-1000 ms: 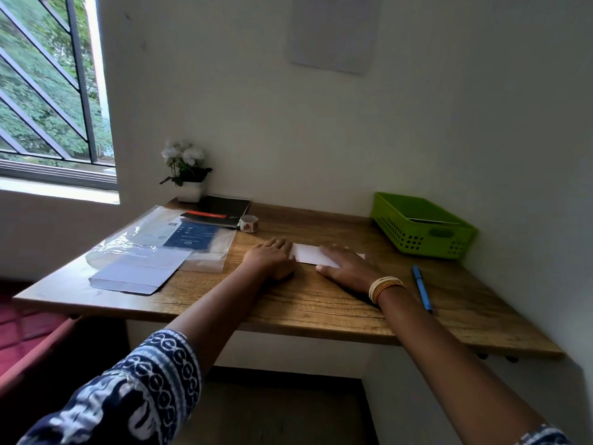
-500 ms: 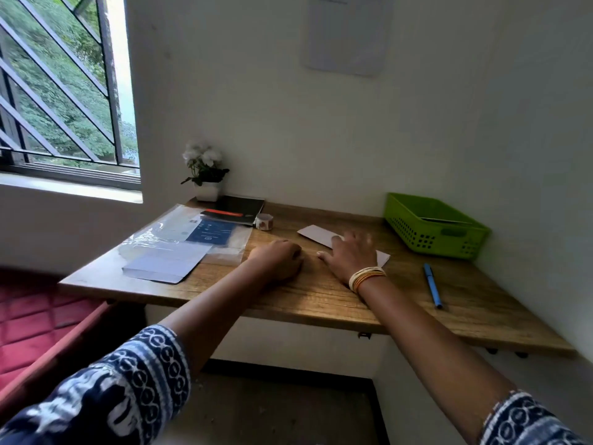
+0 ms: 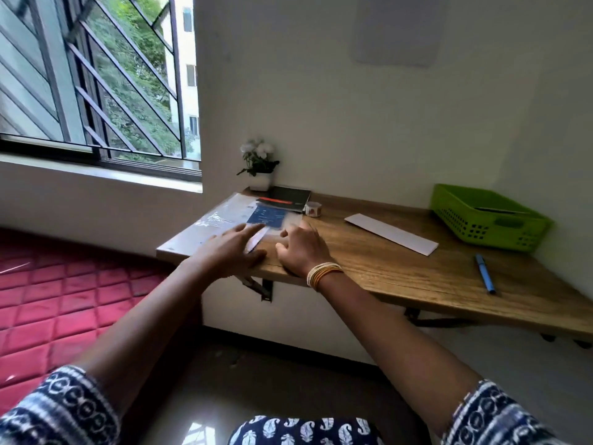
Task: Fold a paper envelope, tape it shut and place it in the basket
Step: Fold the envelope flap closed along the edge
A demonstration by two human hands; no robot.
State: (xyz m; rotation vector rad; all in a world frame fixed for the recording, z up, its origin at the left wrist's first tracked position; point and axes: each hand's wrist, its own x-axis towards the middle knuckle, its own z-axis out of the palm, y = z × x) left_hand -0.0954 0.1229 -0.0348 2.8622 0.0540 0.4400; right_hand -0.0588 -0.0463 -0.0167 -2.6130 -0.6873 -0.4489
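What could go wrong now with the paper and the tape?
The folded white paper lies loose on the desk with neither hand on it, so it might spring open. Both the left hand and the right hand are at the plastic packet on the desk's left end, so a tug might slide it off. The tape roll beside it could get knocked.

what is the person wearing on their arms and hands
Both forearms are bare. Each arm has a dark blue sleeve with a white pattern, pushed up near the elbow: left sleeve, right sleeve. The right wrist carries a stack of thin bangles, white and orange. No rings or gloves show on either hand.
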